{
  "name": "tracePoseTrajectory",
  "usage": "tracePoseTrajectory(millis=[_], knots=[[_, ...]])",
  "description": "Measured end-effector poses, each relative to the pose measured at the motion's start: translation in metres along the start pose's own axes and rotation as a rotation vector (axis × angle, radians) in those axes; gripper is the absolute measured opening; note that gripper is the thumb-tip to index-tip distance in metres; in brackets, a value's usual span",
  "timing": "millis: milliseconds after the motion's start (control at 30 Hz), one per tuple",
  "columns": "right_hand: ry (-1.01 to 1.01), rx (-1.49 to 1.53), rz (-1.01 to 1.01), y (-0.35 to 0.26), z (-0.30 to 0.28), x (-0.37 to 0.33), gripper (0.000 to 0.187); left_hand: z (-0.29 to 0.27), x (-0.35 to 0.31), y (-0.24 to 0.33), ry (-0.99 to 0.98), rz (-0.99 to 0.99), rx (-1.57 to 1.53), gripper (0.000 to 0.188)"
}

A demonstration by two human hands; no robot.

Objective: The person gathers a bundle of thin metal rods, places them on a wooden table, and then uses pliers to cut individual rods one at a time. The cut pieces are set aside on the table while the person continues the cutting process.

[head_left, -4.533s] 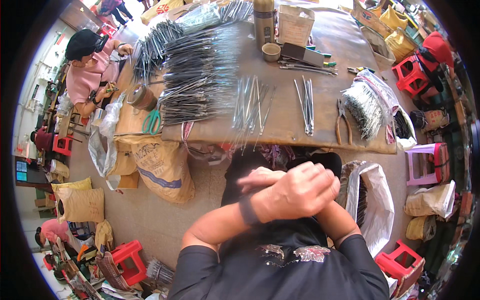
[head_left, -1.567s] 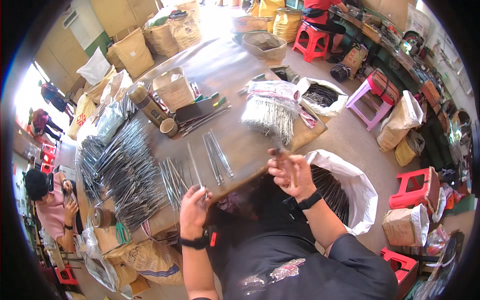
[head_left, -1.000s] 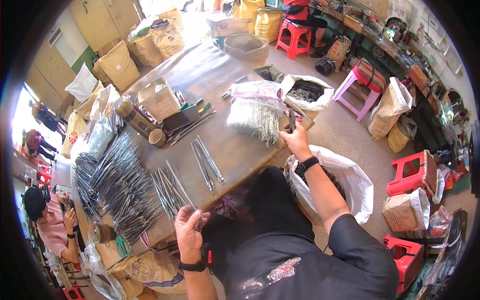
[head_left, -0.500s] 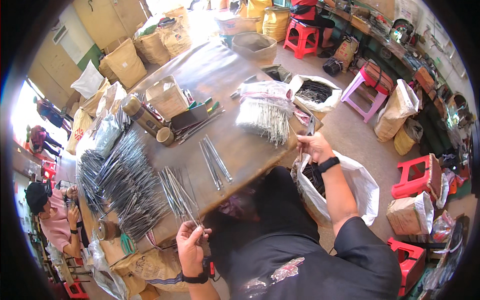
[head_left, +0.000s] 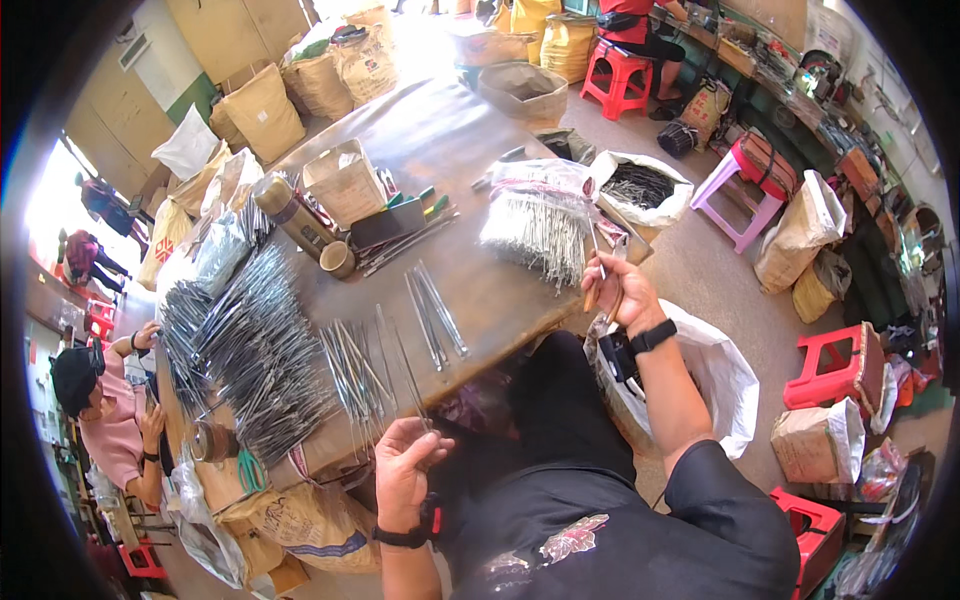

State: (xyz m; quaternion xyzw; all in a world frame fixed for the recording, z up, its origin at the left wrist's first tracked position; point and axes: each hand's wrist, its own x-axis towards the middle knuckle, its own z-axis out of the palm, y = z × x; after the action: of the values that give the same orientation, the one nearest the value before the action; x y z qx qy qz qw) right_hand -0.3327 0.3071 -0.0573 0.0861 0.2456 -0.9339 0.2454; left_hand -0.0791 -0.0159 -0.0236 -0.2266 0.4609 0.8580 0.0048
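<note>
My left hand (head_left: 408, 470) is closed at the table's front edge, pinching the lower end of a thin metal rod (head_left: 405, 362) that slants away over the tabletop. Just beyond it lies a loose row of similar rods (head_left: 352, 370), and a smaller group of rods (head_left: 437, 315) rests to its right. My right hand (head_left: 622, 290) is wrapped round a slender tool (head_left: 591, 294) with a brown handle and a thin metal shaft pointing away from me. That hand hovers above an open white sack (head_left: 715, 360), beside a bundle of pale thin rods (head_left: 535, 235) partly covered in plastic.
A large pile of metal rods (head_left: 255, 350) covers the table's left side. Behind it stand a thermos (head_left: 290, 215), a cup (head_left: 338, 260) and a cardboard box (head_left: 343, 185). A co-worker (head_left: 120, 410) sits at the left. Red stools (head_left: 835, 365) and sacks (head_left: 800, 235) line the right.
My left hand has moved right, away from the loose row, with a rod in its fingers. My right hand has turned slightly, showing more of the tool. The co-worker's hands have moved apart.
</note>
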Motion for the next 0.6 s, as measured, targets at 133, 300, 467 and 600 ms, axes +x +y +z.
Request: tracePoseTrajectory(millis=[133, 300, 467, 600], knots=[[0.054, -0.287, -0.002, 0.043, 0.029, -0.035, 0.01, 0.003, 0.004, -0.002, 0.007, -0.026, 0.018, 0.023], [-0.117, -0.544, 0.044, 0.111, 0.066, -0.072, 0.014, 0.009, 0.01, -0.012, -0.083, -0.032, 0.01, 0.024], [-0.156, -0.648, -0.004, 0.147, 0.089, -0.086, 0.014, 0.014, 0.005, -0.011, -0.123, 0.017, -0.007, 0.02], [-0.18, -0.709, -0.032, 0.157, 0.096, -0.086, 0.013, 0.014, 0.0, -0.007, -0.142, 0.068, 0.025, 0.022]])
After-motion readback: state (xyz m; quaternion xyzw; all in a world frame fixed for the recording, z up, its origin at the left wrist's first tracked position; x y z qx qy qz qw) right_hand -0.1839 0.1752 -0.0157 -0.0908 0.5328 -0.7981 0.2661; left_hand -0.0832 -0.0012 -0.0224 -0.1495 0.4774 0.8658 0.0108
